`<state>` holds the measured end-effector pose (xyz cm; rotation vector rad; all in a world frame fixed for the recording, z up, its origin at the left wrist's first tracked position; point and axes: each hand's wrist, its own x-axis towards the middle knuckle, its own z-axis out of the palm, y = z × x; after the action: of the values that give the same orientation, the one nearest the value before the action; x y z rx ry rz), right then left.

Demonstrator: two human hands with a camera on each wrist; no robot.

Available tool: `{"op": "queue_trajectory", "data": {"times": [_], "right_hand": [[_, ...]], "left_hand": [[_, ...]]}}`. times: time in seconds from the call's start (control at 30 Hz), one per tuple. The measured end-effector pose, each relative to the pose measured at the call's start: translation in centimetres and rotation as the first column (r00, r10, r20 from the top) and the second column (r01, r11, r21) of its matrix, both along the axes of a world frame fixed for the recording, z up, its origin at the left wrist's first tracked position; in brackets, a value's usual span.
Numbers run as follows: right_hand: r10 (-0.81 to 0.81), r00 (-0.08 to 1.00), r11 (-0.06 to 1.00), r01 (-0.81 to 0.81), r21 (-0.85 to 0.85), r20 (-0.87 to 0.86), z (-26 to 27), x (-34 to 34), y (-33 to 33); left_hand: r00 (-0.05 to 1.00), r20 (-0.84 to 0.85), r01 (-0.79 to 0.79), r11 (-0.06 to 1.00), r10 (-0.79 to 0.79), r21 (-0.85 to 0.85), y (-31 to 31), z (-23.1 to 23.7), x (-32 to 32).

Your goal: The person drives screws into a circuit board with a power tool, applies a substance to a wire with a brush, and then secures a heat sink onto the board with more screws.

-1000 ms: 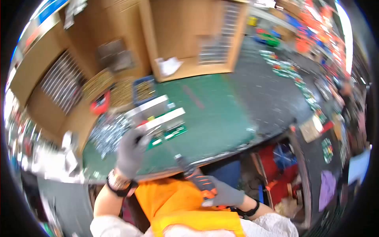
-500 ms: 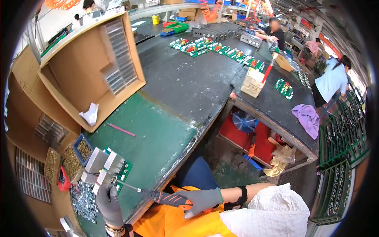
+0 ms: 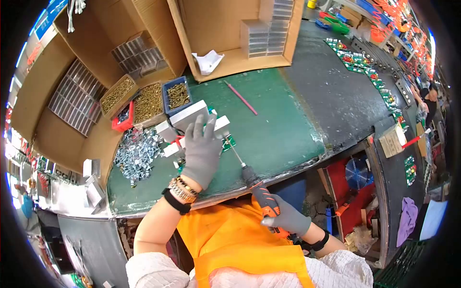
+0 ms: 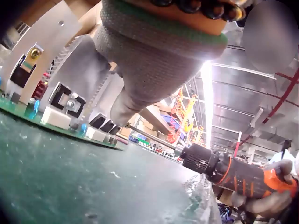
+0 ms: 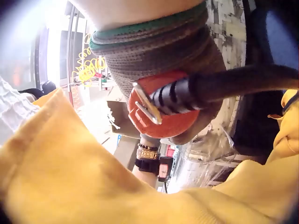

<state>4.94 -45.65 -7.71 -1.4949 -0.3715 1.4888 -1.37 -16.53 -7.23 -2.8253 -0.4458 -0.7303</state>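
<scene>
Gloved fingers of my left hand lie extended over metal heat sinks on a green circuit board. In the left wrist view the left hand is above the board, its thumb pointing down beside the driver's bit tip. My right hand grips an orange-black power screwdriver, its long bit slanting to the board's right side. The right wrist view shows the right hand around the tool's orange end, where a black cable comes out.
Loose metal clips are piled left of the board. Behind them stand a blue bin of brass screws, other small bins and cardboard boxes. A pink stick lies on the green mat. More boards line the dark bench at right.
The head view has swung back left. My left hand has moved from the board's near edge to over the heat sinks, its fingers now extended. The right hand still grips the screwdriver.
</scene>
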Motion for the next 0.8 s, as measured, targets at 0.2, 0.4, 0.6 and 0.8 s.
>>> {"op": "queue_trajectory", "data": {"times": [0.2,0.4,0.6,0.8], "right_hand": [[0.051,0.999,0.999,-0.051,0.005,0.010,0.8,1.2,0.5],[0.044,0.998,0.999,-0.043,0.030,-0.053,-0.5,1.7,0.9],[0.046,0.999,0.999,-0.046,0.015,0.006,-0.4,1.7,1.1],[0.031,0.966,0.998,-0.016,0.057,-0.256,-0.1,1.9,1.1]], "left_hand": [[0.999,-0.054,0.004,1.000,-0.004,-0.001,-0.1,0.7,0.0],[0.999,-0.036,0.031,0.999,-0.030,0.025,0.1,0.7,0.3],[0.999,0.024,0.025,0.995,-0.028,0.096,0.8,-0.2,0.7],[0.999,0.039,0.027,0.996,-0.031,0.088,0.9,-0.4,0.9]]}}
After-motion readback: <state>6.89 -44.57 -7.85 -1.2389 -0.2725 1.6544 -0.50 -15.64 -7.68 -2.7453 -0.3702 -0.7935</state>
